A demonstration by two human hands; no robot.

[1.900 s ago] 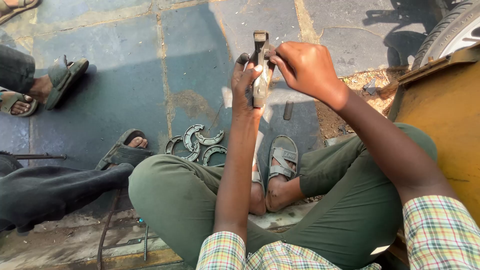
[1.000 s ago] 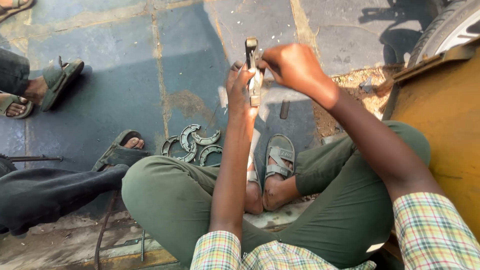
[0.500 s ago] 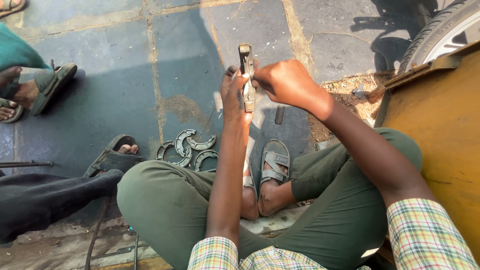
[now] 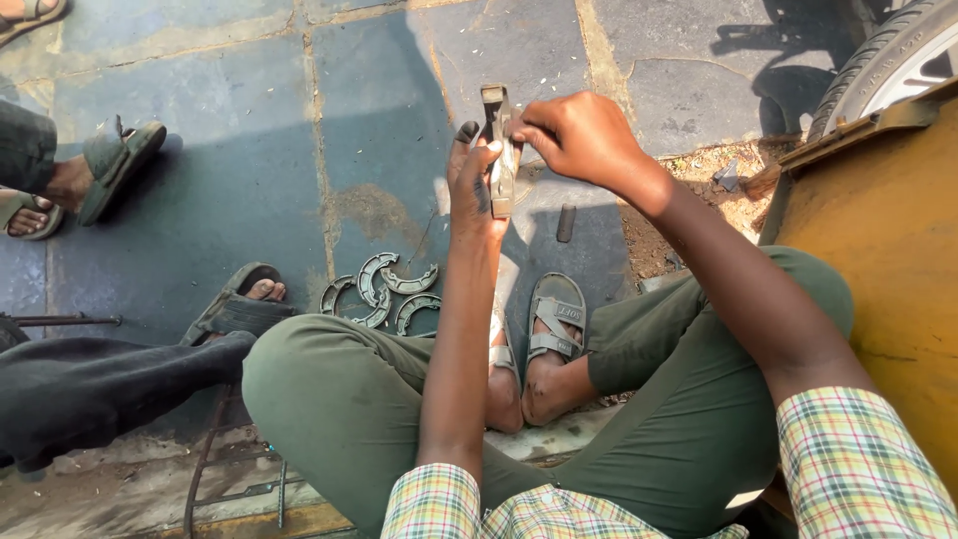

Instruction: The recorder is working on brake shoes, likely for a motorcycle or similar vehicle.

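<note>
Grimy metal part, long and narrow, held upright over the stone floor, above the person's sandalled feet. Left hand grips its lower length; right hand is closed at its top end, fingertips pinching there. Step in hand looks like working or fitting something at that top end. Next move likely calls for a steady left grip. Curved metal shoes lie on the floor near the left knee.
</note>
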